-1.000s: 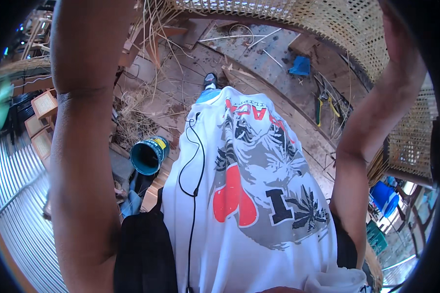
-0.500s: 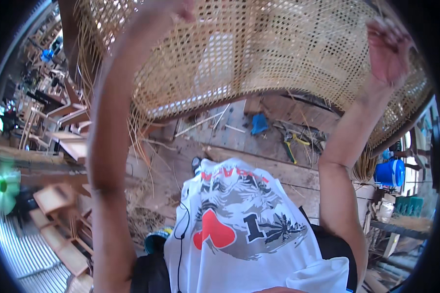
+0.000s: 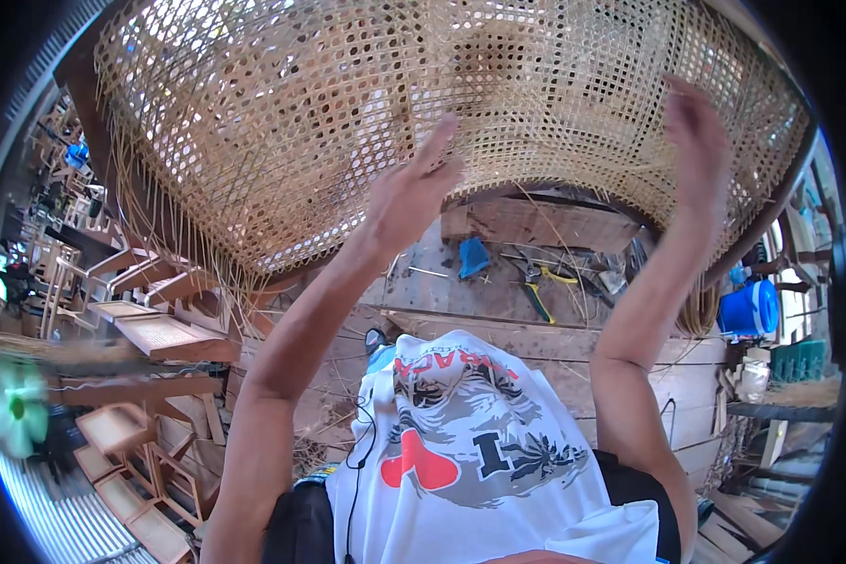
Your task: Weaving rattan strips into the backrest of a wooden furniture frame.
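Note:
A large panel of woven cane [image 3: 536, 103] with an open hexagonal mesh fills the upper part of the view, set in a dark curved wooden frame [image 3: 99, 141]. Loose cane strands [image 3: 174, 226] hang from its left edge. My left hand [image 3: 414, 193] is in front of the panel's lower middle, fingers apart, the index finger stretched toward the weave. At the panel's right part is my right hand [image 3: 697, 136], fingers extended and slightly bent, somewhat blurred. I make out no strand in either hand; whether the fingertips touch the mesh is unclear.
Beyond my lap, pliers or cutters with yellow-green handles [image 3: 538, 291] and a blue scrap [image 3: 473, 256] lie on a wooden surface. A blue bucket [image 3: 748, 307] stands at right. Wooden furniture parts [image 3: 150, 470] and a green fan [image 3: 14, 409] are at left.
My left hand has come down and right to the panel's lower middle. My right hand has shifted slightly left. More of the panel's left side shows now.

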The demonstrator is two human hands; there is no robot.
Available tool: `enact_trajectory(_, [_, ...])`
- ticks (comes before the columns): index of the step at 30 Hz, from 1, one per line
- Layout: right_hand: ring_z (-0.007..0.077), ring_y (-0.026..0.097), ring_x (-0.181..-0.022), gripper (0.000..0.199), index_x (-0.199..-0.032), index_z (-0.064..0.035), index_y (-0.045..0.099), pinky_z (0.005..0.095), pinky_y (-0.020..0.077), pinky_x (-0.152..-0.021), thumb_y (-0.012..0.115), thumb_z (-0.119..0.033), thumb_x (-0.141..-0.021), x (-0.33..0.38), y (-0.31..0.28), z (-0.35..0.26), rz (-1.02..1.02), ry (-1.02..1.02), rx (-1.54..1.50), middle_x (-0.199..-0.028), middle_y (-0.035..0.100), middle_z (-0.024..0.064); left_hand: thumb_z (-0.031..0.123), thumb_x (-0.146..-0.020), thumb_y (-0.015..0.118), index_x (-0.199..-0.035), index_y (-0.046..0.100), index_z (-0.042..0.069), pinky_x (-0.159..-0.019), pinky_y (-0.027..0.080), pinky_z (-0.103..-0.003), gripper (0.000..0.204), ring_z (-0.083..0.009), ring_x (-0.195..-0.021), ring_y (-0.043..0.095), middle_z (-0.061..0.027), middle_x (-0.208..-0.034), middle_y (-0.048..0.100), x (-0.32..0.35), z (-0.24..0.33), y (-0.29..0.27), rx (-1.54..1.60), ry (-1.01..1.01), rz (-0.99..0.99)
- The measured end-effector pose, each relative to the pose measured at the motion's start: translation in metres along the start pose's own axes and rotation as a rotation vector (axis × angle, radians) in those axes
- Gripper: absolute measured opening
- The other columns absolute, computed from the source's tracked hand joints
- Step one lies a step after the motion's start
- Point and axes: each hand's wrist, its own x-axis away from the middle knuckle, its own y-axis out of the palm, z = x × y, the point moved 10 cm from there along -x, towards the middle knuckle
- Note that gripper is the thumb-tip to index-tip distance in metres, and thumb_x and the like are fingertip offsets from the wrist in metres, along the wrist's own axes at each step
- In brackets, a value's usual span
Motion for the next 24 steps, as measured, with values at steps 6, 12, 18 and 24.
enact_trajectory(6, [0.0233,0.078,-0.104,0.019,-0.132,-0.0169,0.092,0.0413,0.0666,-0.094,0.079,-0.023,-0.119,0.065,0.261,-0.017,-0.461,-0.148,0.016,-0.123,0.078,0.0056,0.022,-0.127,0.055,-0.148,0.075,0.002,-0.097,0.069,-0.060,0.035,-0.0479,-0.105,0.087,-0.0304,-0.147,0.079,0.030,-0.056,-0.118,-0.223,-0.233,0.287])
enact_trajectory(12, [0.0333,0.081,-0.100,0.012,-0.118,-0.0151,0.092,0.0478,0.0677,-0.089,0.088,-0.015,-0.107,0.078,0.333,0.001,-0.339,-0.326,-0.043,-0.109,0.079,0.0100,0.027,-0.128,0.056,-0.129,0.075,-0.003,-0.095,0.063,-0.064,0.035,-0.0540,-0.103,0.084,-0.0326,-0.112,0.083,-0.009,-0.051,-0.149,-0.261,-0.315,0.129])
enact_trajectory(18, [0.0349,0.082,-0.094,0.007,-0.110,-0.0104,0.089,0.0491,0.0664,-0.084,0.090,-0.015,-0.105,0.085,0.329,0.000,-0.319,-0.201,-0.149,-0.106,0.079,0.0116,0.024,-0.124,0.063,-0.128,0.081,-0.003,-0.097,0.065,-0.062,0.033,-0.0508,-0.112,0.086,-0.0332,-0.121,0.085,-0.032,-0.062,-0.132,-0.399,-0.466,-0.113])
enact_trajectory(24, [0.0341,0.083,-0.096,0.008,-0.106,-0.0097,0.089,0.0490,0.0664,-0.085,0.091,-0.017,-0.104,0.084,0.324,-0.009,-0.326,-0.198,-0.136,-0.104,0.081,0.0120,0.009,-0.115,0.066,-0.126,0.086,-0.002,-0.104,0.068,-0.061,0.026,-0.0516,-0.120,0.086,-0.0338,-0.126,0.086,-0.053,-0.039,-0.119,-0.578,-0.456,-0.234])
